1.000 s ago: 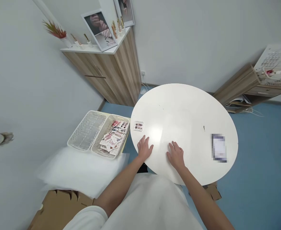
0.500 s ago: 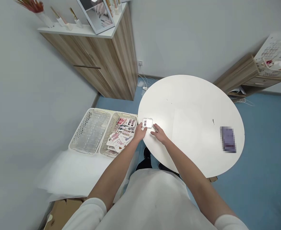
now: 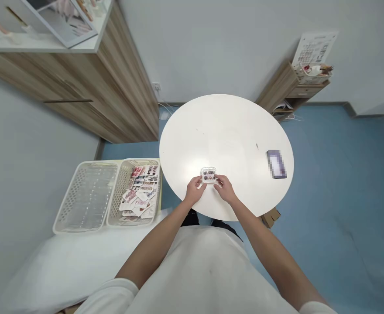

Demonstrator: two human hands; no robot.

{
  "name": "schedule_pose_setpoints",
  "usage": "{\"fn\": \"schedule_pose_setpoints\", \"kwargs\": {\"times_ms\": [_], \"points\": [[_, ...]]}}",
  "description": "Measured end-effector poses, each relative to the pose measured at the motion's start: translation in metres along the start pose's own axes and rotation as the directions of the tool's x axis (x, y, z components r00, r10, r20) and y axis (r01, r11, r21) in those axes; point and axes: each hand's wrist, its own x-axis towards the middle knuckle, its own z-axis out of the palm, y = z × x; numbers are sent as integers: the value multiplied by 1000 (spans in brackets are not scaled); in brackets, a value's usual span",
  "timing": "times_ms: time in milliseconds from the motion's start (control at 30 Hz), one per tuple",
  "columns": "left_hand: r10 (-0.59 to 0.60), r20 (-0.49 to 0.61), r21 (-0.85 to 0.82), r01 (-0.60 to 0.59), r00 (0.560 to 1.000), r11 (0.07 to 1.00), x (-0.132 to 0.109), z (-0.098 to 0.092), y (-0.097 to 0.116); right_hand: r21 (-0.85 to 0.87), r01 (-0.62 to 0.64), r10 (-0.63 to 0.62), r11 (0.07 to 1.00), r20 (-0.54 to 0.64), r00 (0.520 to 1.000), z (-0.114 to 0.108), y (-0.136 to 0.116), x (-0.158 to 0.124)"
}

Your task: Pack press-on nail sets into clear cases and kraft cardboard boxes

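Note:
A small clear plastic box [image 3: 208, 175] lies on the white oval table near its front edge. Inside it shows a card with two rows of dark and pinkish press-on nails. My left hand [image 3: 195, 190] holds the box's left lower corner between thumb and fingers. At the opposite corner my right hand [image 3: 225, 189] grips the right side, its thumb below the edge. To my left, a white basket [image 3: 111, 209] contains several cards of press-on nails [image 3: 141, 192]. Beside it, another white basket [image 3: 57, 218] holds clear plastic boxes [image 3: 92, 196].
The white oval table [image 3: 224, 131] carries a pixelated purple item [image 3: 276, 164] at its right. A wooden cabinet [image 3: 123, 83] stands at the back left, a smaller shelf unit [image 3: 282, 89] at the back right. A cardboard box [image 3: 271, 217] sits on the floor by the table.
My view has swung right. Both hands have brought the box from the table's left edge toward its front middle. My right hand has closed in on the box, and the nails now show more fully.

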Motion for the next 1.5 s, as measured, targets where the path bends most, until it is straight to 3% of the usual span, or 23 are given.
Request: {"fn": "schedule_pose_setpoints", "kwargs": {"times_ms": [133, 233, 533, 767, 867, 967, 1133, 1367, 1500], "points": [[40, 80, 48, -44, 996, 998, -15, 47, 7, -80, -11, 6, 997, -55, 998, -44, 26, -26], [42, 105, 101, -53, 994, 994, -29, 70, 9, -135, -12, 8, 991, -36, 999, -64, 42, -41], [15, 8, 281, -17, 1000, 959, -62, 104, 7, -243, 119, -93, 963, 115, 989, -80, 73, -64], [20, 29, 449, -31, 999, 893, -72, 112, 9, -336, 151, -91, 930, 187, 978, -78, 76, -70], [82, 57, 557, -99, 995, 824, -73, 109, 11, -427, 206, -118, 881, 224, 967, -79, 72, -71], [153, 159, 634, -219, 975, 741, -71, 103, 14, -522, 301, -183, 798, 266, 946, -82, 68, -67], [189, 348, 658, -382, 918, 649, -64, 94, 16, -588, 467, -260, 660, 405, 877, -90, 57, -52], [183, 398, 719, -429, 899, 546, -61, 92, 17, -649, 572, -247, 502, 527, 813, -91, 43, -41], [207, 406, 738, -452, 890, 501, -59, 92, 19, -657, 563, -256, 501, 508, 822, -88, 43, -42]]}}
